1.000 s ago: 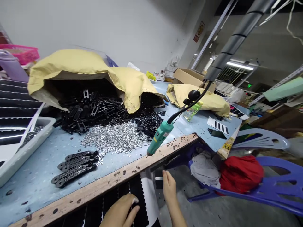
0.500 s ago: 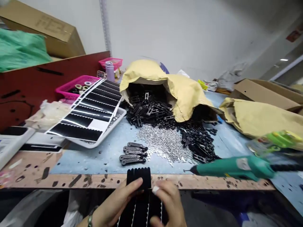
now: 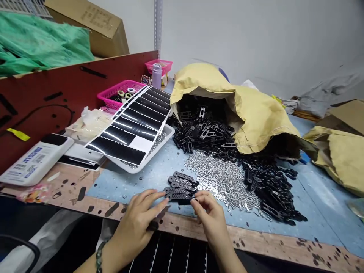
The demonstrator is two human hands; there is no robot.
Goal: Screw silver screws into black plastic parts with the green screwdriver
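Observation:
Several flat black perforated pieces (image 3: 179, 184) lie in a small fanned stack near the table's front edge. My left hand (image 3: 139, 214) is stretched out, with its fingertips at the left ends of the nearest pieces. At their right end my right hand (image 3: 209, 212) pinches thumb against fingers on a narrow black strip (image 3: 184, 202), whose tip is partly hidden by the fingers. Below the table edge, under my wrists, lies a black sticker sheet (image 3: 178, 254) with scalloped white lines.
Silver pins and nuts (image 3: 224, 182) are heaped beyond my right hand. Black parts (image 3: 196, 131) spill from a yellow paper sack (image 3: 207, 77). At left, another sticker sheet (image 3: 136, 121) rests over a white tray (image 3: 167, 132), near a pink basket (image 3: 105, 96).
Both hands have moved from the sticker sheet below the table edge up to the black pieces on the table. The view has turned right to left, and the green electric screwdriver is out of sight.

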